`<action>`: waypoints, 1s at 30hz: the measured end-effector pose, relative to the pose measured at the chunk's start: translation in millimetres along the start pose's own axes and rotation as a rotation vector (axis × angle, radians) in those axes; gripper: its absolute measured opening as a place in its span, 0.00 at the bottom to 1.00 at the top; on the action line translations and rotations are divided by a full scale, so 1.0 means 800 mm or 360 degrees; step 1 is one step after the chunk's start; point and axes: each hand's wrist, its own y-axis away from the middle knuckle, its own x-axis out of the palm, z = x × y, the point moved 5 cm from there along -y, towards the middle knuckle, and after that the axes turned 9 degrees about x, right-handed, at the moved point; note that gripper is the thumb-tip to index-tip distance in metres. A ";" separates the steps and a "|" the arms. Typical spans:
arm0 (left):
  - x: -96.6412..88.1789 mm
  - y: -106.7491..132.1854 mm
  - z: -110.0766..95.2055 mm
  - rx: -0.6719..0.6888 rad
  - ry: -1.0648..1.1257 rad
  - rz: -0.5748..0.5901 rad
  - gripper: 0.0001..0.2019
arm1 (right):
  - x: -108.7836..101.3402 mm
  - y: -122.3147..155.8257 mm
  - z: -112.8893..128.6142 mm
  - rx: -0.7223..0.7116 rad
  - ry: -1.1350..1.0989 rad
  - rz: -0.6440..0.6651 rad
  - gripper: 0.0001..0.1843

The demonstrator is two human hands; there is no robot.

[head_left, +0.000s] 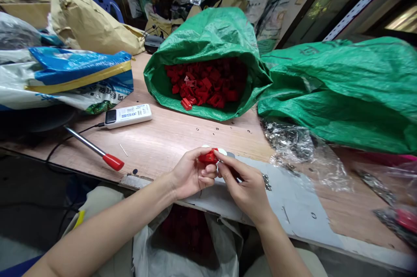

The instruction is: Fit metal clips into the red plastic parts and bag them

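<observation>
My left hand (192,173) is closed around a small red plastic part (208,156), held just above the near edge of the wooden table (169,138). My right hand (243,183) pinches at the right side of the same part with thumb and forefinger; a small white piece shows beside the fingertips. Behind them an open green woven sack (202,38) lies on its side, full of several red plastic parts (205,84). What my right fingertips grip is too small to name.
A second green sack (342,90) lies at right, with crinkled clear plastic bags of small metal pieces (289,142) in front. A white remote-like device (128,116), a red-handled tool (97,151), a blue-and-white sack (65,77) and brown paper bags (91,21) sit left. A bag of red parts (192,233) hangs below the table edge.
</observation>
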 end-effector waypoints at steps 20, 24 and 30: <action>0.007 -0.006 -0.004 0.0104 0.0221 0.0129 0.11 | 0.010 -0.006 -0.019 0.0244 -0.0383 -0.0149 0.16; 0.024 0.010 -0.010 0.0137 -0.0273 0.0390 0.15 | -0.002 -0.018 -0.048 0.0627 -0.0720 -0.0422 0.21; 0.023 0.034 0.025 0.0135 -0.2162 0.1067 0.19 | -0.007 -0.035 -0.057 0.0945 -0.1117 -0.0474 0.33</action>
